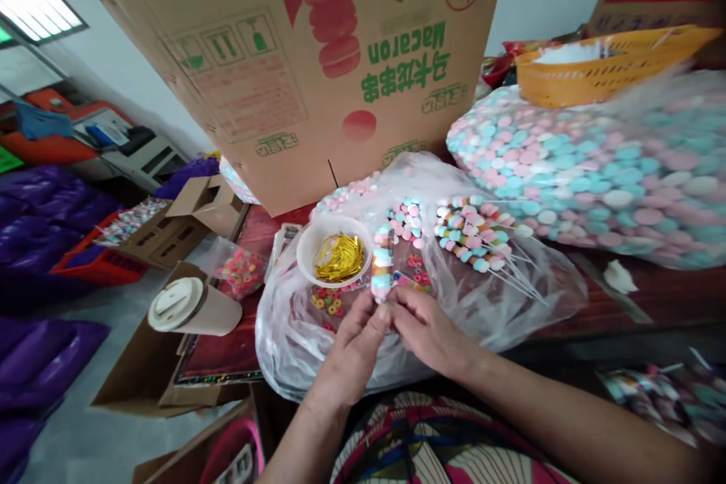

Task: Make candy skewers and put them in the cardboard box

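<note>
Left hand (356, 336): grip pinching upright candy skewer (382, 266) base
Right hand (426, 329): grip pinching candy skewer, over plastic bag (544, 295)

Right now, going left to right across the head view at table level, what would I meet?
Lidded paper cup, small bag of ring candies, bowl of gold twist ties, candy skewer, pile of skewers, large bag of pastel candies.

Single view from a camera worn on the person's head, facing forward and down over the lap toward the table (669, 299). The left hand (355, 340) and right hand (425, 329), both pinching a candy skewer (382, 265), sit close, just below centre. A cardboard box (283, 53) fills the upper frame, and the wide lens bends the edges.
</note>
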The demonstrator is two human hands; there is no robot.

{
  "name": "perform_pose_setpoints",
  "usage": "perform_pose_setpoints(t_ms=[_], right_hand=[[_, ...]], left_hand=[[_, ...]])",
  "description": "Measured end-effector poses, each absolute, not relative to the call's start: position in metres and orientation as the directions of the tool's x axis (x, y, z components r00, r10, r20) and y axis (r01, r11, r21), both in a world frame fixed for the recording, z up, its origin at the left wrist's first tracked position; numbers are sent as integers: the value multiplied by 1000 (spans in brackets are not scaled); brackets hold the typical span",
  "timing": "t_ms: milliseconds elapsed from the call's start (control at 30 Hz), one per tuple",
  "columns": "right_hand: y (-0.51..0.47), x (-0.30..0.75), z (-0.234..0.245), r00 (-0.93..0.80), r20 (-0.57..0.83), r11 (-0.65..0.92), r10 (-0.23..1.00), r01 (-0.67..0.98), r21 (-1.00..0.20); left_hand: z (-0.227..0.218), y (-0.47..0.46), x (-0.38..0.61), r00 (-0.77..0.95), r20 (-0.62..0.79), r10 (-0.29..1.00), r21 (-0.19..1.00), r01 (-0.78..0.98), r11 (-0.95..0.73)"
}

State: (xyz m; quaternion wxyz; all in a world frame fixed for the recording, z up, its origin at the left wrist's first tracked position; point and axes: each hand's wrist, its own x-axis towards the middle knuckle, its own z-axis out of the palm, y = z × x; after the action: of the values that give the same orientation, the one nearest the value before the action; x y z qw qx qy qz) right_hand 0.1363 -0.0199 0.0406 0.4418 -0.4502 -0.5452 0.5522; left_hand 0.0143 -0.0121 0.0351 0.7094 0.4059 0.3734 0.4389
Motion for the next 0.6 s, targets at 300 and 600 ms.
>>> perform_pose_setpoints(t_ms=[300, 600], right_hand=[[-15, 126, 28, -647, -350, -658, 677, -320, -681], [-38, 206, -5, 226, -220, -197, 949, -122, -973]], left_hand=[[33, -9, 0, 31, -126, 992, 983, 136, 121], [23, -8, 55, 615, -286, 735, 456, 762, -460]])
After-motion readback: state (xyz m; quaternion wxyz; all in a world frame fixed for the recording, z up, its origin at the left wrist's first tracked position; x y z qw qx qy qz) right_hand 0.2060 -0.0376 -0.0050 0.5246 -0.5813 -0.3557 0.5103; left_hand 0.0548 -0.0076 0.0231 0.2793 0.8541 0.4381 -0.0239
